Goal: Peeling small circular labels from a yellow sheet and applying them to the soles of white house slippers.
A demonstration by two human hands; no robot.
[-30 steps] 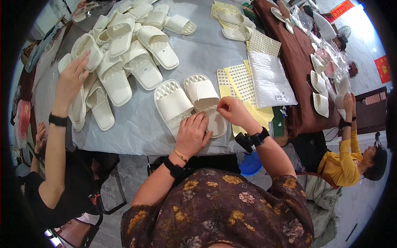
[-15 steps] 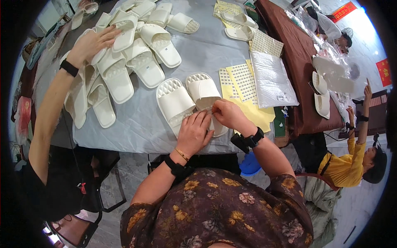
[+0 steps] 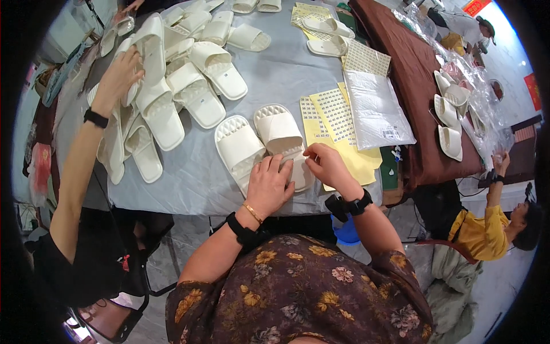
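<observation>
Two white slippers lie side by side in front of me, the left slipper (image 3: 240,139) and the right slipper (image 3: 279,131), toes pointing away. My left hand (image 3: 268,184) rests across their heel ends, fingers stretched out over the right one's insole. Just beside the right slipper's outer edge is my right hand (image 3: 330,168), its fingers curled in; whether anything small is between them is hidden. Yellow sticker sheets (image 3: 337,112) with rows of small printed labels lie next to that hand.
At the left, a co-worker's hand (image 3: 120,77) touches a heap of white slippers (image 3: 203,97). A white padded mailer (image 3: 378,112) lies right of the sheets. Beyond it is a brown-covered surface (image 3: 412,114) with more slippers. Another person in yellow (image 3: 487,229) is at far right.
My right hand has drawn back from the right slipper's insole to its outer side. My left hand stays on the slippers. The co-worker's hand has shifted left over the heap, where slippers have moved.
</observation>
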